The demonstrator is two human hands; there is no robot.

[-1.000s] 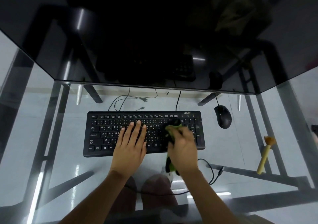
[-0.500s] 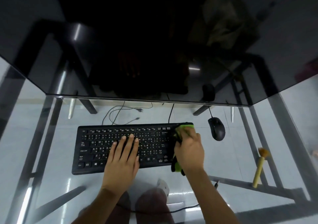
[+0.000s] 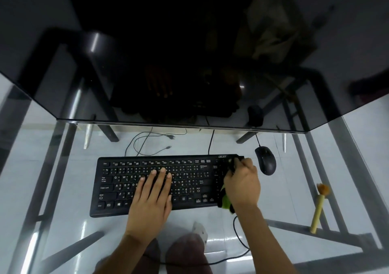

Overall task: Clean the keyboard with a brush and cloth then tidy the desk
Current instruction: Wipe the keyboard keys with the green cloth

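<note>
A black keyboard (image 3: 130,181) lies flat on the glass desk (image 3: 63,189). My left hand (image 3: 152,200) rests palm down on its middle keys, fingers spread, pressing it in place. My right hand (image 3: 242,181) is closed on a green and black cloth (image 3: 225,201) over the keyboard's right end, at the number pad near the top right corner. Most of the cloth is hidden under the hand; a green fold hangs out by the wrist. A yellow-handled brush (image 3: 319,208) with an orange tuft lies on the desk at the right, untouched.
A black mouse (image 3: 265,160) sits just right of the keyboard, close to my right hand. A large dark monitor (image 3: 189,52) fills the back. Cables (image 3: 147,141) and a plug lie on the floor below the glass. My knees show under the desk.
My right hand has swept the cloth from the keyboard's centre-right keys up to the top right corner. My left hand has stayed on the middle keys.
</note>
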